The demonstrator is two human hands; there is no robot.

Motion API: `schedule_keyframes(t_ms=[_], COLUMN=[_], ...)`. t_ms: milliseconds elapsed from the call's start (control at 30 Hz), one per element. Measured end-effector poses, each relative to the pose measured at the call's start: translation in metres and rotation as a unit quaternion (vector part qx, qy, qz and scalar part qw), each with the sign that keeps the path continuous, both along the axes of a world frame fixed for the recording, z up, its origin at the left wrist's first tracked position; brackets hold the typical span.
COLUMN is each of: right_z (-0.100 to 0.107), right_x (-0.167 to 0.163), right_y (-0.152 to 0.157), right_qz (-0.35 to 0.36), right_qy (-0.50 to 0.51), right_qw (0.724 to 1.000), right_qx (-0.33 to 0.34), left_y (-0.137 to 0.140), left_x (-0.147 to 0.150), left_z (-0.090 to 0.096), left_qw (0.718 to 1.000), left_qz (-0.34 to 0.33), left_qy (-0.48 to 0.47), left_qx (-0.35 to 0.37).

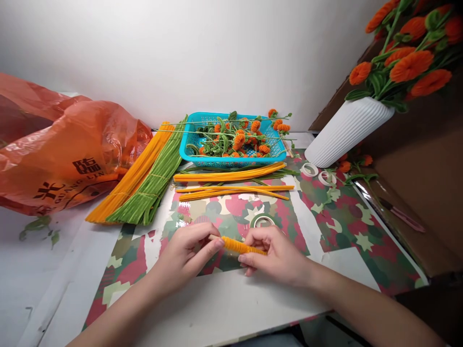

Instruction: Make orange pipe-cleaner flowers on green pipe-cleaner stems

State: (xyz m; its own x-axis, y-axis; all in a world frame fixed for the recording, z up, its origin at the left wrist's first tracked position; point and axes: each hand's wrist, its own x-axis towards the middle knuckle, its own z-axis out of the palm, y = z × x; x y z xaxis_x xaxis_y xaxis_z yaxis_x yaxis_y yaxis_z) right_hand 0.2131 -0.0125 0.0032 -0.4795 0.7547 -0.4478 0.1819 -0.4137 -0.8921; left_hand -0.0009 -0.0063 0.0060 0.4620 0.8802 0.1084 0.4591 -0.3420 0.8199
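Note:
Between my two hands, over the front of the table, is a thin stick wound with an orange-yellow pipe cleaner (237, 245) in a tight coil. My left hand (197, 246) pinches the stick's bare left end between thumb and fingers. At the other end, the fingers of my right hand (269, 250) are closed on the coil. A roll of green tape (263, 220) lies just behind my right hand. Several loose orange-yellow pipe cleaners (235, 191) lie farther back, with a thicker group of them (227, 174) behind.
A blue basket (233, 163) at the back holds orange fuzzy flowers and green stems. Left of it lie yellow (135, 168) and green bundles (152, 178), beside an orange plastic bag (72, 149). On the right are white tape rolls (309, 169) and a white vase (349, 127) of orange flowers.

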Motion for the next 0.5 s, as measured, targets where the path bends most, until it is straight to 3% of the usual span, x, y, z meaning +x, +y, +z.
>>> schedule_keyframes(t_ms=[167,333,500], right_z=[-0.006,-0.008,-0.006], right_x=[-0.002,-0.005,-0.005], right_y=[-0.004,-0.004,-0.002], right_qz=[0.0,-0.003,0.009], right_qy=[-0.032,-0.073,-0.08], right_qw=[0.992,0.957,0.951], right_qx=[0.122,0.279,0.3], left_y=[0.001,-0.004,-0.002], left_x=[0.0,-0.002,-0.002], left_z=[0.0,-0.009,-0.01], left_qw=[0.998,0.985,0.989], left_qz=[0.022,0.028,0.028], left_qy=[-0.039,-0.104,-0.103], left_qx=[-0.042,-0.135,-0.101])
